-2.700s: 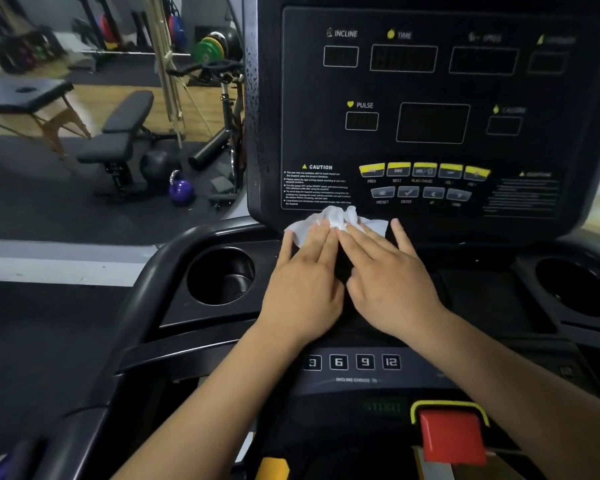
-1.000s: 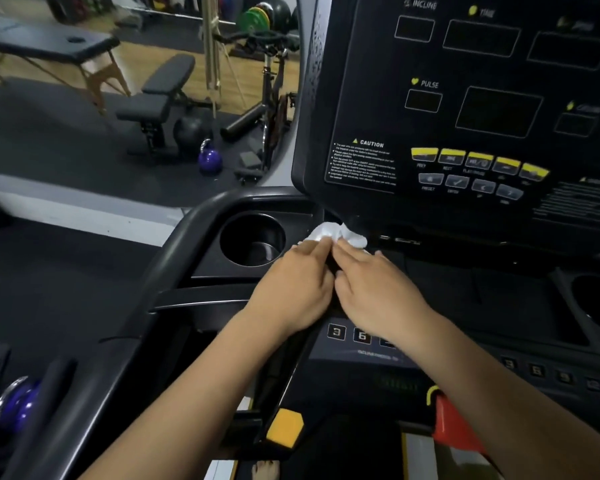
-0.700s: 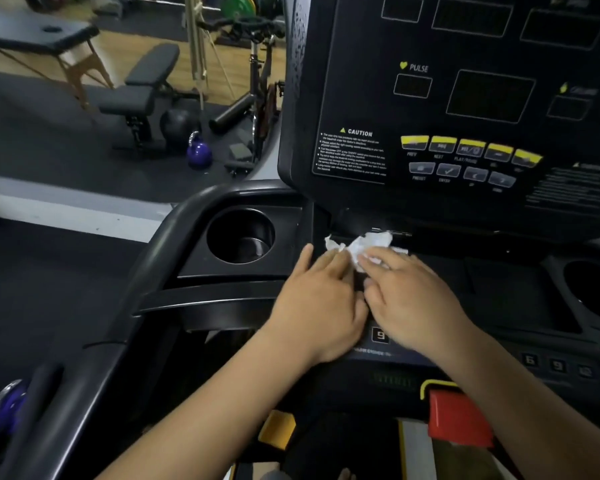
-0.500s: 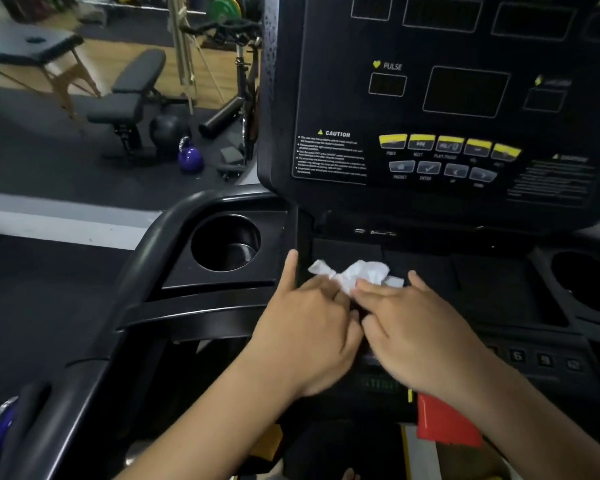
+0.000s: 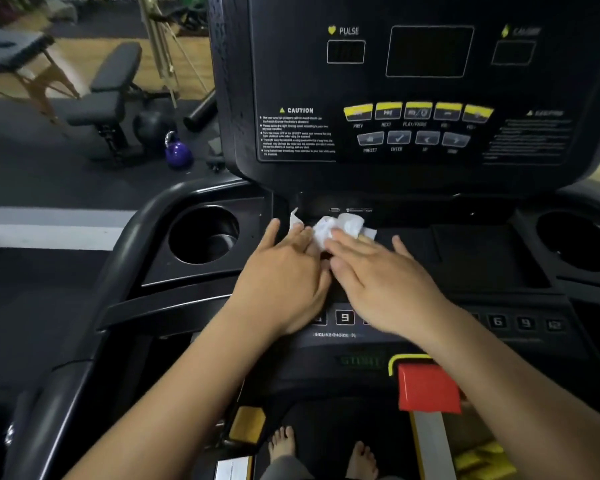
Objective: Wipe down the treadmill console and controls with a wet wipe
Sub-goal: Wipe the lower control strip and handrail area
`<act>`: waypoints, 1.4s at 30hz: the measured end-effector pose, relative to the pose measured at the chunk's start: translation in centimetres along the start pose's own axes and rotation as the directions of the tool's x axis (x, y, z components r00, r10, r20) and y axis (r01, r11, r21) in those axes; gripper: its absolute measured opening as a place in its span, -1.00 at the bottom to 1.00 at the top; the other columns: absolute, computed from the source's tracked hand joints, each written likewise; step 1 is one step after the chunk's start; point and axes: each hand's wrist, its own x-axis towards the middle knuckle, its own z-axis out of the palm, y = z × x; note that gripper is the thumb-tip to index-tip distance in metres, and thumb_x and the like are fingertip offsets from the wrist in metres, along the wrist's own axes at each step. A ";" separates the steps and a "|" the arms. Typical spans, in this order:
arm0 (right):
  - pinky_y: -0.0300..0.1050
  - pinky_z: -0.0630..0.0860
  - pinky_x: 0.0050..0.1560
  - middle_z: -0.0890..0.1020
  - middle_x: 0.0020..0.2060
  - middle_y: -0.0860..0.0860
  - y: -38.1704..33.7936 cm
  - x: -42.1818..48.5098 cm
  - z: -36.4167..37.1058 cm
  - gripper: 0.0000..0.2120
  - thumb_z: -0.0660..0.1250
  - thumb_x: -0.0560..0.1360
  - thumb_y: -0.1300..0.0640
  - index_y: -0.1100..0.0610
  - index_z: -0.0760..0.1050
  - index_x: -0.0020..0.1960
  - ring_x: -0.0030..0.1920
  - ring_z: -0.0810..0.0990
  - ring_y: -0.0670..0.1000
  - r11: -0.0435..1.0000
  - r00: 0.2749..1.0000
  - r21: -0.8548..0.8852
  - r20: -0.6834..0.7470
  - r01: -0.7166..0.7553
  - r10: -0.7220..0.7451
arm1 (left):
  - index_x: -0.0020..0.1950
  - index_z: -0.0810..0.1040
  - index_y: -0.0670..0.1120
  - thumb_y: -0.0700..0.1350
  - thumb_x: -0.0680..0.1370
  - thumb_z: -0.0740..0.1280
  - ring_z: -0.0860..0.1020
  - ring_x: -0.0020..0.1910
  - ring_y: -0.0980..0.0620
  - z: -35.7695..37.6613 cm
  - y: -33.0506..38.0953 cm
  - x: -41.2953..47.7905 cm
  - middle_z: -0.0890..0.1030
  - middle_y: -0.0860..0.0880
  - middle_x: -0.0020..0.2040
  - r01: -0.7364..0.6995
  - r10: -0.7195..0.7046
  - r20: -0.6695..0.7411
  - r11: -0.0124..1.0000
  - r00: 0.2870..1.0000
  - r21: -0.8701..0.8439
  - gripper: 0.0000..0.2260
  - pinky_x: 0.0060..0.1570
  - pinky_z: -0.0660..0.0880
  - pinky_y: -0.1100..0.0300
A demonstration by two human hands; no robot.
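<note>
A crumpled white wet wipe (image 5: 340,226) lies on the flat black shelf (image 5: 465,251) just below the treadmill's upright console (image 5: 430,98). My left hand (image 5: 284,275) and my right hand (image 5: 381,278) lie side by side on the shelf, fingers stretched forward and pressing on the near part of the wipe. The fingertips cover part of the wipe. The console shows dark displays, yellow and grey buttons (image 5: 416,123) and a caution label (image 5: 297,131). Numbered incline keys (image 5: 344,317) sit just below my wrists.
Round cup holders sit at the left (image 5: 203,235) and right (image 5: 575,240) of the shelf. A red stop button (image 5: 428,388) is below my right forearm. My bare feet (image 5: 321,452) stand on the belt. A weight bench (image 5: 108,95) and purple kettlebell (image 5: 177,152) stand on the gym floor to the left.
Both hands slid the wipe from the console's lower edge down onto the shelf, towards me, then pushed it forward again to the back of the shelf. The camera tilted down.
</note>
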 end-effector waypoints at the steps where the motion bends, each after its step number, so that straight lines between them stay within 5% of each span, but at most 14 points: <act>1: 0.23 -0.09 0.49 0.13 0.54 -0.18 -0.2 0.3 -0.1 -0.54 -0.12 0.64 -0.09 -0.08 0.19 0.50 0.50 0.09 -0.14 1.000 1.000 -0.013 -0.005 -0.009 0.009 | 0.31 0.49 -0.22 0.06 0.55 -0.13 0.39 0.41 -0.15 -0.1 -0.2 0.2 0.50 -0.22 0.35 -0.016 0.016 0.026 1.000 1.000 -0.005 -0.41 0.49 0.12 -0.12; 7: 0.09 -0.19 0.52 0.30 0.47 -0.16 -1.3 -3.8 -0.2 -0.44 -0.16 0.52 -0.03 -0.04 0.24 0.49 0.40 0.32 -0.15 0.994 0.996 -0.080 0.046 0.075 -0.072 | 0.44 0.40 -0.08 0.05 0.58 -0.05 0.38 0.43 -0.04 0.4 0.4 -3.2 0.47 -0.12 0.41 -0.020 0.020 0.052 1.000 0.998 0.014 -0.49 0.47 0.09 -0.23; 13: 0.15 -0.17 0.51 0.21 0.52 -0.14 -0.6 1.0 -0.7 -0.52 -0.04 0.58 0.05 -0.03 0.24 0.49 0.47 0.22 -0.08 1.000 1.000 0.023 0.019 0.009 -0.010 | 0.53 0.25 -0.05 0.14 0.46 -0.32 0.16 0.53 0.06 -0.2 0.1 0.5 0.28 -0.04 0.54 0.053 -0.056 0.069 0.998 0.996 0.039 -0.27 0.50 -0.18 -0.09; 16: 0.10 -0.14 0.52 0.39 0.43 -0.12 -1.0 -2.1 0.0 -0.54 -0.06 0.56 0.04 0.00 0.36 0.40 0.35 0.40 -0.05 0.998 0.998 -0.003 0.025 0.066 -0.066 | 0.44 0.40 0.01 0.13 0.51 -0.27 0.24 0.50 0.09 -0.7 0.6 -1.7 0.36 -0.02 0.49 0.004 -0.001 0.074 0.999 0.997 -0.034 -0.33 0.52 -0.14 -0.08; 22: 0.21 -0.09 0.49 0.38 0.44 -0.08 -0.5 1.3 -0.3 -0.54 -0.02 0.58 0.06 -0.02 0.27 0.47 0.39 0.37 0.04 1.000 1.000 0.000 -0.023 -0.019 0.019 | 0.52 0.27 -0.06 0.13 0.46 -0.31 0.18 0.53 0.03 0.1 0.4 0.1 0.31 -0.07 0.52 0.062 -0.062 0.082 0.998 0.995 0.010 -0.27 0.50 -0.09 -0.10; 27: 0.09 -0.02 0.50 0.59 0.19 0.03 -1.4 -2.7 0.0 -0.47 -0.12 0.49 0.00 -0.06 0.36 0.38 0.19 0.51 0.05 0.993 0.997 -0.103 -0.022 0.065 -0.068 | 0.38 0.45 -0.09 0.11 0.55 -0.14 0.46 0.35 -0.05 -0.6 1.8 -3.1 0.54 -0.11 0.32 0.001 -0.004 0.072 0.999 0.997 0.040 -0.42 0.49 0.08 -0.12; 30: 0.06 -0.04 0.50 0.43 0.40 -0.08 -0.8 -1.4 -0.3 -0.48 -0.09 0.52 0.03 -0.04 0.32 0.44 0.37 0.37 -0.03 0.999 0.999 -0.019 -0.015 0.049 -0.049 | 0.42 0.42 -0.17 0.12 0.54 -0.16 0.44 0.38 -0.11 -0.4 2.6 -2.4 0.50 -0.18 0.36 0.031 -0.036 0.079 0.997 0.996 0.064 -0.36 0.49 0.07 -0.15; 33: 0.07 0.03 0.48 0.26 0.50 -0.10 -0.5 1.6 -0.7 -0.53 -0.03 0.60 0.08 0.00 0.22 0.50 0.46 0.24 -0.03 1.000 1.000 0.004 -0.017 -0.010 0.010 | 0.55 0.17 -0.12 0.11 0.56 -0.25 0.18 0.53 -0.04 -0.7 1.9 0.7 0.26 -0.12 0.54 0.120 -0.131 0.106 0.987 0.986 0.105 -0.36 0.49 -0.14 -0.13; 37: 0.05 0.19 0.41 0.47 0.36 -0.09 -0.2 -1.9 0.3 -0.57 -0.09 0.61 -0.02 -0.03 0.45 0.31 0.33 0.42 -0.02 0.998 0.997 -0.028 -0.054 0.054 -0.055 | 0.47 0.35 -0.11 0.12 0.51 -0.30 0.26 0.50 0.00 -1.2 2.4 -2.1 0.38 -0.10 0.47 0.076 -0.081 0.096 0.996 0.992 0.054 -0.29 0.49 -0.15 -0.07; 42: 0.13 0.01 0.49 0.18 0.52 -0.19 0.1 0.6 0.1 -0.55 -0.11 0.64 -0.06 -0.07 0.25 0.48 0.50 0.14 -0.11 1.000 0.999 0.021 -0.053 -0.002 0.003 | 0.48 0.31 -0.10 0.08 0.55 -0.23 0.17 0.52 -0.01 -1.0 1.2 0.4 0.35 -0.09 0.47 0.135 -0.143 0.100 0.987 0.985 0.083 -0.38 0.49 -0.12 -0.19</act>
